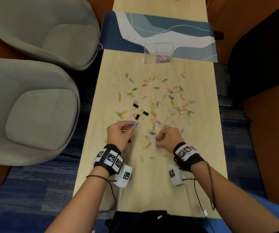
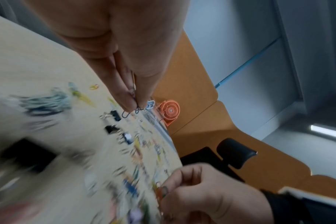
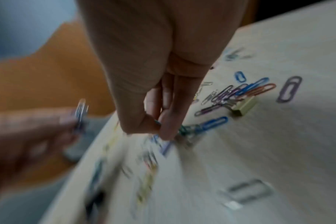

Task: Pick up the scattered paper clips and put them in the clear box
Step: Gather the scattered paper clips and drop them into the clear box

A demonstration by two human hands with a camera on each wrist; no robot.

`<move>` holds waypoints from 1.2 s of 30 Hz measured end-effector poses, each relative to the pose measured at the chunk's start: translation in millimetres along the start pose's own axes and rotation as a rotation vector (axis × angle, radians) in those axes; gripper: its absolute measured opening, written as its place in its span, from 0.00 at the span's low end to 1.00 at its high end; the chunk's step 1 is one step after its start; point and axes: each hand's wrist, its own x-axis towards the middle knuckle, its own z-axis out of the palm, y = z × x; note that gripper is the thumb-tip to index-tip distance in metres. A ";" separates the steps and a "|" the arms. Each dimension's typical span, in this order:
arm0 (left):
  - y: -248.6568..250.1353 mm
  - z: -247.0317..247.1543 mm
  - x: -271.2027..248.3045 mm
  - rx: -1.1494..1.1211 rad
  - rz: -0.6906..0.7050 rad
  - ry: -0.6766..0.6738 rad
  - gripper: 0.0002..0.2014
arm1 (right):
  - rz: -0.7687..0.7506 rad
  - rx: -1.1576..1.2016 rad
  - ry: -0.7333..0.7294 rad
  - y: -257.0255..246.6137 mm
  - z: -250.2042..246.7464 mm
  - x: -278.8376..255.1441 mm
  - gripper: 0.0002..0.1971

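Note:
Several coloured paper clips lie scattered over the light wooden table. The clear box stands at the far end with a small heap of clips inside. My left hand is raised a little and pinches blue paper clips between thumb and fingertips. My right hand is curled low over the table, pinching clips out of the pile; its fingertips touch the surface.
Three black binder clips lie among the paper clips, a pale one near my right hand. A blue patterned mat lies under the box. Two grey chairs stand left; a dark chair stands right.

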 end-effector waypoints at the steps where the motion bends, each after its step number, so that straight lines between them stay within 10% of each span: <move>1: 5.3 0.8 8.2 -0.017 0.006 0.003 0.07 | 0.050 0.166 0.025 2.7 -10.1 2.8 0.05; 6: 39.1 6.2 69.3 -0.092 0.068 0.023 0.08 | 0.170 0.908 0.127 -11.6 -75.6 28.6 0.04; 15: 121.5 33.6 199.3 -0.136 0.257 0.039 0.07 | 0.032 1.478 0.273 -54.2 -172.3 147.1 0.05; 36: 128.5 160.5 344.8 0.123 0.445 -0.008 0.08 | 0.067 1.195 0.451 -32.5 -215.0 309.8 0.05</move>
